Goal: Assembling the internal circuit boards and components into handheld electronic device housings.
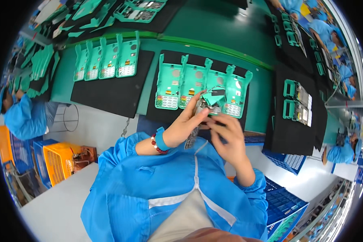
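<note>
My left hand [188, 123] is closed around a partly assembled device [213, 97], a green plastic housing with dark and metallic parts, tilted above the mat. The lower end of what it holds is blurred. At the near edge of this device, my right hand [229, 139] has bent fingers with their tips drawn together. Whatever lies between those fingertips is hidden. Just beyond both hands, several green housings [168, 84] with white keypads stand in a row on a black mat [152, 105]. The held device covers part of that row.
Another row of green housings [126, 56] sits on a black mat at the left. Frames with circuit boards [297, 103] lie on the right-hand mat. Blue crates [284, 201] and a yellow crate [57, 163] stand below table level. Co-workers in blue [31, 117] work at both sides.
</note>
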A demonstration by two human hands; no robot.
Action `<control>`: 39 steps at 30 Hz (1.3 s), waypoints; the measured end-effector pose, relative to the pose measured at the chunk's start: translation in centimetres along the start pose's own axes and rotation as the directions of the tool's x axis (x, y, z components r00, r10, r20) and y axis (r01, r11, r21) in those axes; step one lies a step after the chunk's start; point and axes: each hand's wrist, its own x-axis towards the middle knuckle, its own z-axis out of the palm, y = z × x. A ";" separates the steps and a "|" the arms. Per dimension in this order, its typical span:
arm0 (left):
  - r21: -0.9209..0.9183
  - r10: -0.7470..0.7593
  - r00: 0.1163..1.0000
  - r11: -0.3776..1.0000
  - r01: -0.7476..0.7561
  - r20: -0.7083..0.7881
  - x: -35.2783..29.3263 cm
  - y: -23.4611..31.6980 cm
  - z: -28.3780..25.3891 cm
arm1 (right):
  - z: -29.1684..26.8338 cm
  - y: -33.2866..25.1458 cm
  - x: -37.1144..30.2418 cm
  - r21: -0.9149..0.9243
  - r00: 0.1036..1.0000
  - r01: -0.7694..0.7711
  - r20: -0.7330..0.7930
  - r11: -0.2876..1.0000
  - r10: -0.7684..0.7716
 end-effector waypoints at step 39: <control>0.646 0.297 0.937 0.683 -0.342 0.183 -1.9 -0.4 -1.6 | 2.5 0.3 1.9 0.770 0.933 -0.249 0.028 0.587 0.359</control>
